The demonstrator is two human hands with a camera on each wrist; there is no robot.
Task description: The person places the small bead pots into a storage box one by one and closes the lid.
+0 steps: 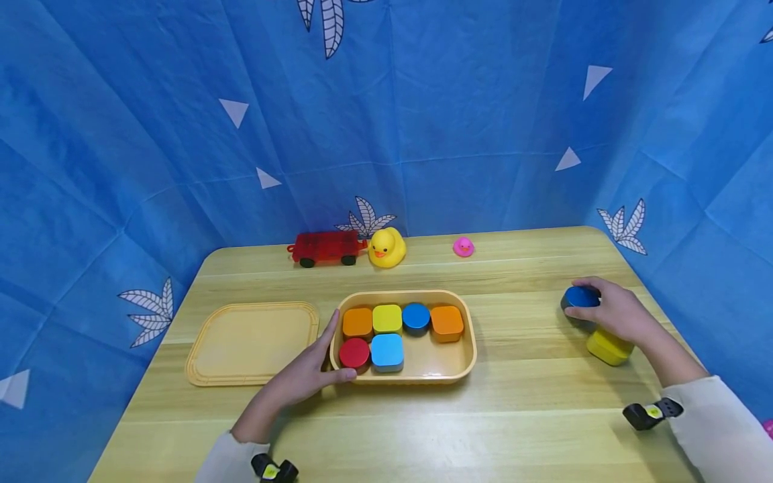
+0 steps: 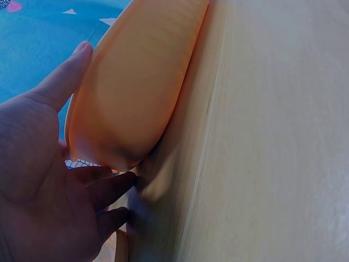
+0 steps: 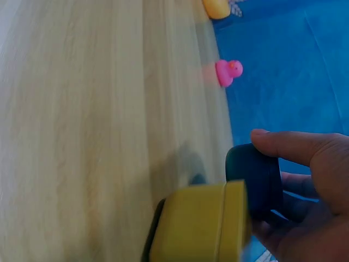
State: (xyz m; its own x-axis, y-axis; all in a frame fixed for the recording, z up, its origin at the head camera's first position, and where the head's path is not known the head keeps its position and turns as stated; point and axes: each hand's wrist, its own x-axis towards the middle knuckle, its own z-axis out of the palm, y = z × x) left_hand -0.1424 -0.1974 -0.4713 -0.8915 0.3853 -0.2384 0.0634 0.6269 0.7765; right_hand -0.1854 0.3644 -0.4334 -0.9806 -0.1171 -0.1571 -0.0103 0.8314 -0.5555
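My left hand (image 1: 306, 369) holds the left end of a cream plastic box (image 1: 441, 372), its thumb along the front rim and its fingers at the end wall. In the left wrist view the box's outer wall (image 2: 136, 82) looks orange. Inside sit two orange blocks (image 1: 447, 323), a yellow block (image 1: 387, 318), a blue round block (image 1: 416, 318), a red round block (image 1: 354, 353) and a light blue block (image 1: 387, 351). On the right, my right hand (image 1: 622, 310) grips a dark blue round block (image 1: 578, 297) between thumb and fingers. Right beside it is a yellow block (image 1: 608, 347), dark-edged underneath (image 3: 191, 226).
A cream lid (image 1: 253, 343) lies flat on the wooden table left of the box. Along the back edge stand a red toy wagon (image 1: 327, 247), a yellow duck (image 1: 387, 247) and a small pink duck (image 1: 464, 247). Blue cloth (image 1: 423, 121) hangs behind and at the sides.
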